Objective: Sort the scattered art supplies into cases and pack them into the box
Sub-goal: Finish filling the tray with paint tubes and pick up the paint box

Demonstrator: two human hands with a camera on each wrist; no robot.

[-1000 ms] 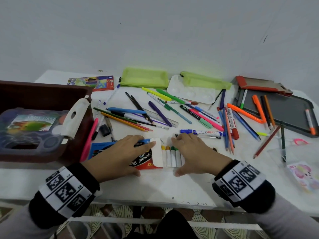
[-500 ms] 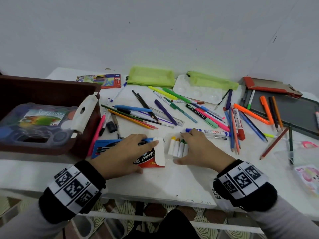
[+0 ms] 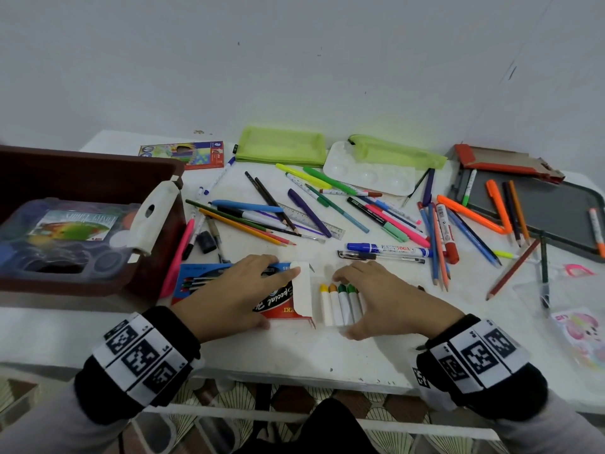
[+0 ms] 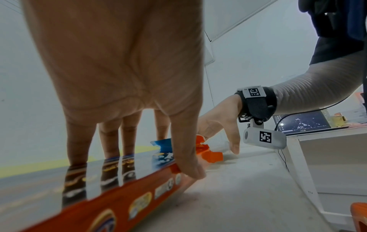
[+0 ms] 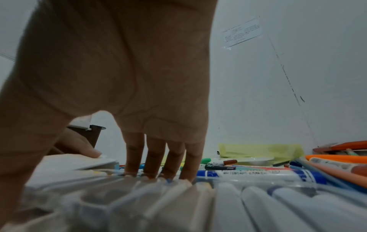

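Row of white crayons point(image 3: 342, 303) with yellow, orange and green tips is lying on the white bench point(image 3: 294, 352), just right of the flat red-and-blue crayon box point(image 3: 209, 276), whose white end flap point(image 3: 302, 290) is standing open toward them. Right hand point(image 3: 389, 298) is lying over the row, fingers straight, thumb at the near ends; head view is hiding the crayons under the palm. Right wrist view is showing more: many white barrels point(image 5: 178, 202) side by side, fingertips point(image 5: 151, 169) pressing on their far ends. Left hand point(image 3: 235, 294) is resting flat on the box, fingers extended, grasping nothing; left wrist view is showing its thumb point(image 4: 186, 158) against the box's orange side edge point(image 4: 119, 208). Beyond, loose pens and pencils point(image 3: 327, 217) are lying scattered; brown box point(image 3: 95, 178) is sitting at left.
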